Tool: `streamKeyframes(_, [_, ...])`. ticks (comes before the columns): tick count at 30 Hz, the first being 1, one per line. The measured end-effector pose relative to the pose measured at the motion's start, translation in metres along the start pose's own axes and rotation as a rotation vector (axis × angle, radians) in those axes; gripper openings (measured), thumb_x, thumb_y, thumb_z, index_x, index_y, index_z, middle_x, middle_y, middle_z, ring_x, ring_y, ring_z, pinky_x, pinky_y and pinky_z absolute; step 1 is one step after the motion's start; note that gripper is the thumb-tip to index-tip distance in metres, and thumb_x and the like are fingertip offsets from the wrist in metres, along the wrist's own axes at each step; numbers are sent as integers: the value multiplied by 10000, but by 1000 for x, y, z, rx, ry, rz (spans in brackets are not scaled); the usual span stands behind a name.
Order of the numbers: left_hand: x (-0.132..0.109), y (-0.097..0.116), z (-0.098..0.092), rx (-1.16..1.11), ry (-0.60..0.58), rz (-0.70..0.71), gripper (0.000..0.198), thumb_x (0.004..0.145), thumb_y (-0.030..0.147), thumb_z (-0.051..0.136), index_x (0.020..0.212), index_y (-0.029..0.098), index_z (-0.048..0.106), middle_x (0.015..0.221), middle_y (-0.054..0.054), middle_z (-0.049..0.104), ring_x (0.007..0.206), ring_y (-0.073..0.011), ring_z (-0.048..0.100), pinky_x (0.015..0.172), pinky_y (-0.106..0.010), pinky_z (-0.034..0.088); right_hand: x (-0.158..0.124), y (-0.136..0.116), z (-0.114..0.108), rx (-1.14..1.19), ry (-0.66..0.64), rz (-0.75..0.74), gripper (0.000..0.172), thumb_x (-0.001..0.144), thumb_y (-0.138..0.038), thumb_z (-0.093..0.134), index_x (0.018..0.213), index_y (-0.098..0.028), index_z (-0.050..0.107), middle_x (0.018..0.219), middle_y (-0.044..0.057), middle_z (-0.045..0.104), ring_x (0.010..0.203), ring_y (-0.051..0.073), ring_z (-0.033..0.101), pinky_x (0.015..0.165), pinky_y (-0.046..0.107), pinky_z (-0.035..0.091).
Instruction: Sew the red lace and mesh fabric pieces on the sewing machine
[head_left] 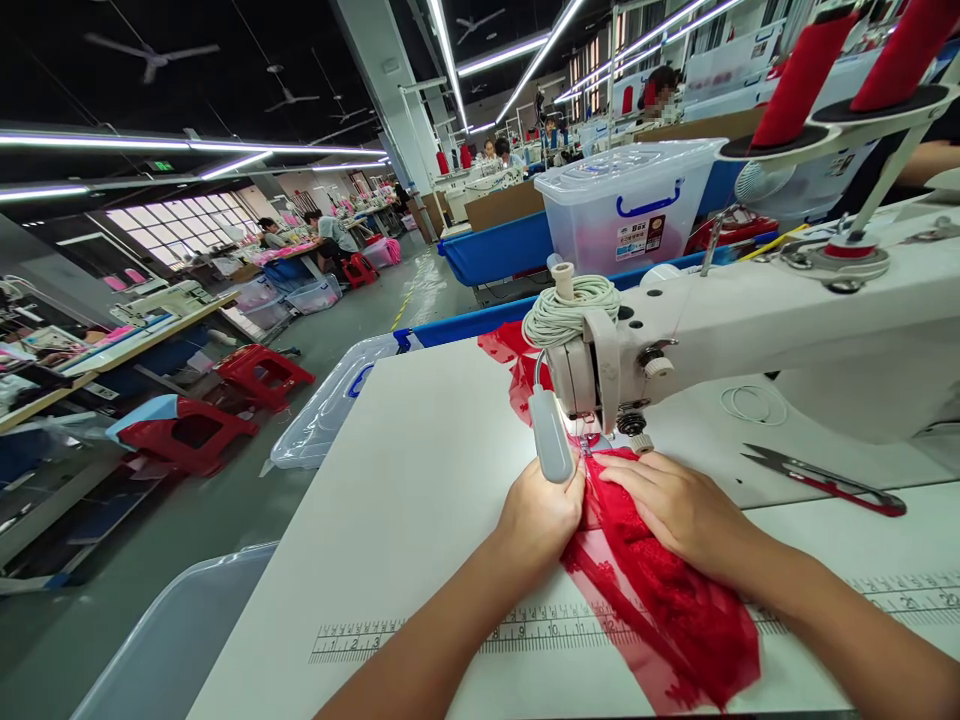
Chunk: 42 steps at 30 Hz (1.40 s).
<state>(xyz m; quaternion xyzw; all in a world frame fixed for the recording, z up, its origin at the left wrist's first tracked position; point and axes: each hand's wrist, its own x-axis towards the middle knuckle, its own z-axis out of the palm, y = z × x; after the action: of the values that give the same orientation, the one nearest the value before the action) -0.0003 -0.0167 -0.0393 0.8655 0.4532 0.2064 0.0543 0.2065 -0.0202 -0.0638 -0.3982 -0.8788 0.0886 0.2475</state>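
Red sheer lace fabric (pixel 660 610) runs under the needle area of a white sewing machine (pixel 750 310) and drapes toward me over the white table. My left hand (pixel 541 510) is closed at the fabric's left edge, close to the presser foot (pixel 586 446); a small grey lamp (pixel 551 438) partly hides its fingers. On the other side, my right hand (pixel 679 505) lies on the bunched lace, its fingers stretched toward the needle. More red fabric (pixel 517 365) shows behind the machine head.
Black-and-red thread snips (pixel 829 480) lie right of my right hand. A printed ruler (pixel 555 630) crosses the table's front. Red thread cones (pixel 802 80) stand above the machine. Clear plastic bins (pixel 334 400) flank the table, with red stools (pixel 184 432) farther left. Other people sit at machines behind.
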Motion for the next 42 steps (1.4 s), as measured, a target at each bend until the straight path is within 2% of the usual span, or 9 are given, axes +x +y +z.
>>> streamKeyframes(7, [-2,-3,0,-28,2,14,318,1005,181,289,1058,207,602,932,-58,657,814,-187,619,759,-337,530,2,1,0,44,16,-26,415,920,-125,367,1244,-207,614,1287,82,632,1003,219,614,835,385,552])
streamKeyframes(13, [-8,3,-14,17,-65,365,344,997,355,325,852,180,582,823,-71,603,729,-198,559,664,-345,488,0,-1,-2,67,50,-50,343,917,-162,437,1204,-204,620,1268,96,632,1095,223,588,946,413,515])
streamKeyframes(16, [-9,0,-15,67,-89,454,452,1017,403,260,719,184,520,737,-45,554,642,-170,497,596,-304,423,-3,-1,-4,36,38,-62,404,874,-109,421,1233,-176,594,1291,109,615,1145,235,558,976,421,495])
streamKeyframes(21, [-9,-2,-11,126,-141,383,377,1011,374,302,770,180,518,767,-41,563,653,-175,502,596,-291,417,-5,0,-9,-3,-31,-74,501,779,-18,403,1191,-208,614,1251,79,641,1079,240,570,908,422,512])
streamKeyframes(24, [-11,3,-12,159,-184,255,293,982,402,405,936,152,551,840,-61,586,677,-192,528,580,-293,436,-5,-2,-11,-26,-19,-56,494,748,6,388,1108,-221,638,1149,70,679,1027,238,579,855,413,518])
streamKeyframes(27, [-14,9,-14,163,-189,242,382,991,456,386,1118,133,547,912,-75,602,707,-209,552,597,-315,469,-6,-4,-11,-37,17,-65,458,783,-5,372,1082,-220,643,1086,67,693,996,234,580,824,397,517])
streamKeyframes(33, [-17,12,-13,237,-51,332,712,987,593,117,1105,101,617,1003,-154,623,694,-216,563,589,-345,486,-7,-2,-8,-63,52,-102,429,799,-10,377,1065,-219,640,1103,63,691,1007,231,576,793,371,510])
streamKeyframes(37, [-19,13,-10,290,58,355,755,971,635,141,1120,84,635,1008,-163,652,702,-225,568,568,-343,466,-8,-1,-6,-71,93,-105,430,806,-5,373,1086,-210,628,1062,59,697,978,223,583,767,360,504])
streamKeyframes(42, [-22,15,-8,304,107,330,769,949,676,131,1160,145,645,994,-128,672,704,-229,571,556,-332,432,-6,-4,-8,-84,117,-87,364,809,-13,369,955,-216,634,976,45,706,910,220,599,697,344,491])
